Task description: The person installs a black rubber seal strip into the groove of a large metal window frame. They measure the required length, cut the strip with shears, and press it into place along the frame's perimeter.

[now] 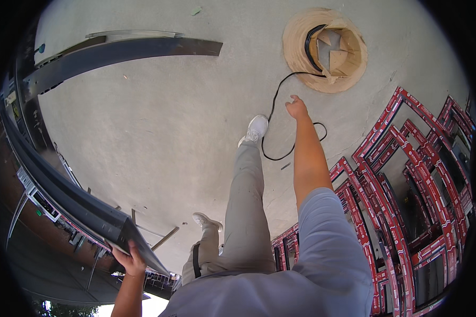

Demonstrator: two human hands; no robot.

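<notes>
At the lower left, my left hand [132, 263] grips the near end of a long dark profile [76, 195] that runs away up the left side; part of the fingers is hidden behind it. My right hand [298, 108] is stretched forward over the floor with its fingers apart and nothing in them. Just beyond it lies a round cardboard reel [301, 39], its middle open and its inside torn. A black flexible strip [273, 103] trails from the reel, passes beside my shoe and loops on the floor.
Dark frames wrapped in red printed film [386, 211] stand crowded along the right. At the upper left, a wide dark bar [143, 53] juts over the grey concrete floor [158, 127]. A thin bar [165, 238] lies near the left hand. My white shoe [256, 128] steps forward beside the strip.
</notes>
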